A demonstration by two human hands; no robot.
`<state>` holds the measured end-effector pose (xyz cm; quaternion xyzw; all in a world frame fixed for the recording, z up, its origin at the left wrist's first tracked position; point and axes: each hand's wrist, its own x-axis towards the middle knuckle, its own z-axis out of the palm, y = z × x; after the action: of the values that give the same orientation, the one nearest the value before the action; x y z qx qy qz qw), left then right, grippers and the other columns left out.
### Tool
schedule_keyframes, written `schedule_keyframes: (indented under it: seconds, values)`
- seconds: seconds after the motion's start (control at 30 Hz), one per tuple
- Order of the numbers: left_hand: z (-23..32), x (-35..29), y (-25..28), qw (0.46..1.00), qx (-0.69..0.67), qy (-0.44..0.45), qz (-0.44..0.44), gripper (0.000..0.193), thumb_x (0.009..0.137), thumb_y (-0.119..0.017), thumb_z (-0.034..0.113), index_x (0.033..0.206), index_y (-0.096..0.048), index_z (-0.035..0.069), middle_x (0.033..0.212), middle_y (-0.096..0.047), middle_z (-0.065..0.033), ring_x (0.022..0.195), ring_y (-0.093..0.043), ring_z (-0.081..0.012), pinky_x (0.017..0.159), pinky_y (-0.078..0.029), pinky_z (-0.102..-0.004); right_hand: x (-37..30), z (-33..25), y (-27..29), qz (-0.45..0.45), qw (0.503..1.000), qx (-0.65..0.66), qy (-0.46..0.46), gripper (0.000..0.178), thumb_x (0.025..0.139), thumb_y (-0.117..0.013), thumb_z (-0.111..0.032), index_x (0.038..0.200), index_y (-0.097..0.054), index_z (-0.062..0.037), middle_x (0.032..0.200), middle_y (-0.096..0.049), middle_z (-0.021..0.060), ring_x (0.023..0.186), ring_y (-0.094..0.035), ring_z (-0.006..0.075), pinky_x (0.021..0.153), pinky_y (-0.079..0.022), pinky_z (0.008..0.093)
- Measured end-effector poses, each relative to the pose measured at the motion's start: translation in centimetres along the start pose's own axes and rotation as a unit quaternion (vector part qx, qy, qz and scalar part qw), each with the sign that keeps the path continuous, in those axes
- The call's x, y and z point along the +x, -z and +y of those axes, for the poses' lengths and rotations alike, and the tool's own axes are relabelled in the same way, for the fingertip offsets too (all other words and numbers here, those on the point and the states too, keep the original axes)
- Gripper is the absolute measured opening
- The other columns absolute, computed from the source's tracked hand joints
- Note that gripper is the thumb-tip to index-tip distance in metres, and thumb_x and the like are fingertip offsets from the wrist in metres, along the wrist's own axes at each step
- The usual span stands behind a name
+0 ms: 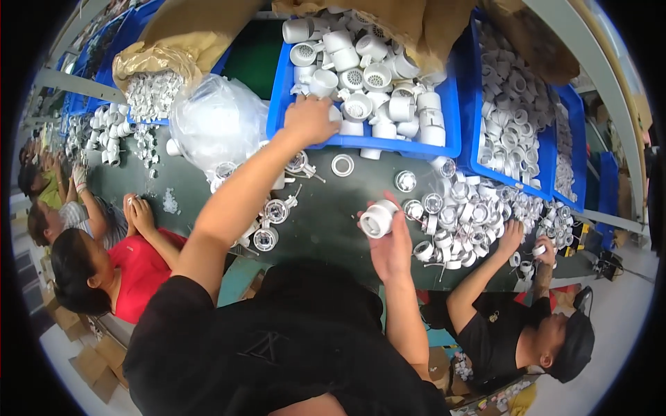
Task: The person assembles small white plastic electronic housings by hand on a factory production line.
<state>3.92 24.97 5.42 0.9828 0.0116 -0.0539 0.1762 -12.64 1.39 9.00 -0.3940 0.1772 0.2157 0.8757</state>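
Observation:
My right hand [393,244] is closed around a white plastic cup-shaped housing [378,219] above the table, its round opening facing me. My left arm stretches forward, and my left hand [309,120] reaches over the near left edge of a blue bin [283,104]. That bin is heaped with white cup-shaped housings [377,76], some with slotted grille ends. My left fingers lie against the housings, but their tips are hidden among them, so any grip there does not show. A flat white ring [342,165] lies on the green table [326,215] between my hands.
A pile of small white fittings [466,220] lies right of my right hand; more fittings [275,211] lie under my left forearm. A clear plastic bag [216,118] sits left of the bin. Another blue bin [474,149] stands to the right. Co-workers sit on both sides.

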Motion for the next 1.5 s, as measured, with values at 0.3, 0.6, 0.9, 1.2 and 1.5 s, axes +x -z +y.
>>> schedule_keyframes:
  seconds: [0.3,0.6,0.9,1.2,1.5]
  values:
    - [-4.3,1.3,-0.6,0.991,0.002,-0.123,-0.047,0.057,0.071,-0.081,0.037,0.114,-0.065,0.003,0.132,-0.055,-0.0184,0.115,-0.054,-0.0386,0.1,-0.044,-0.0431,0.6,-3.0,0.8,-0.012,0.992,-0.124,0.031,0.053,0.091,-0.066,-0.01,0.138,-0.043,-0.0035,0.128,-0.05,0.0066,0.124,-0.048,0.017,0.104,-0.039,0.0339]
    - [3.0,-12.6,9.2,0.95,-0.169,-0.247,0.088,0.093,0.059,-0.086,0.016,0.142,-0.045,0.021,0.116,-0.06,-0.0138,0.101,-0.062,-0.0346,0.082,-0.053,-0.0424,0.3,-6.0,-9.7,-0.056,0.815,-0.472,0.33,0.062,0.072,-0.084,-0.016,0.125,-0.055,-0.001,0.112,-0.059,0.0123,0.104,-0.061,0.0222,0.089,-0.05,0.0348]
    - [3.7,-21.8,9.3,0.859,-0.456,-0.219,0.082,0.086,0.069,-0.084,0.019,0.144,-0.043,0.007,0.12,-0.064,-0.0157,0.108,-0.064,-0.0318,0.091,-0.051,-0.0381,-7.0,-3.5,-12.1,-0.045,0.678,-0.624,0.386,0.064,0.059,-0.092,-0.027,0.112,-0.064,-0.0035,0.102,-0.057,0.0107,0.092,-0.06,0.0259,0.079,-0.049,0.0351]
    - [1.8,-25.6,8.0,0.832,-0.454,-0.31,0.07,0.092,0.068,-0.085,0.023,0.146,-0.04,0.006,0.124,-0.064,-0.0137,0.112,-0.063,-0.0325,0.095,-0.05,-0.0379,-10.2,-1.8,-10.0,-0.163,0.617,-0.648,0.415,0.073,0.054,-0.093,-0.04,0.109,-0.061,-0.0043,0.104,-0.056,0.0123,0.093,-0.058,0.0276,0.081,-0.048,0.0366]
    - [2.8,-27.5,6.7,0.824,-0.47,-0.295,0.113,0.089,0.08,-0.074,0.044,0.147,-0.035,-0.001,0.127,-0.06,-0.0199,0.111,-0.06,-0.0397,0.092,-0.05,-0.0423,-9.8,0.2,-9.4,-0.215,0.552,-0.707,0.386,0.09,0.078,-0.069,-0.058,0.143,-0.038,-0.0052,0.149,-0.033,0.0227,0.133,-0.033,0.0492,0.107,-0.031,0.0584]
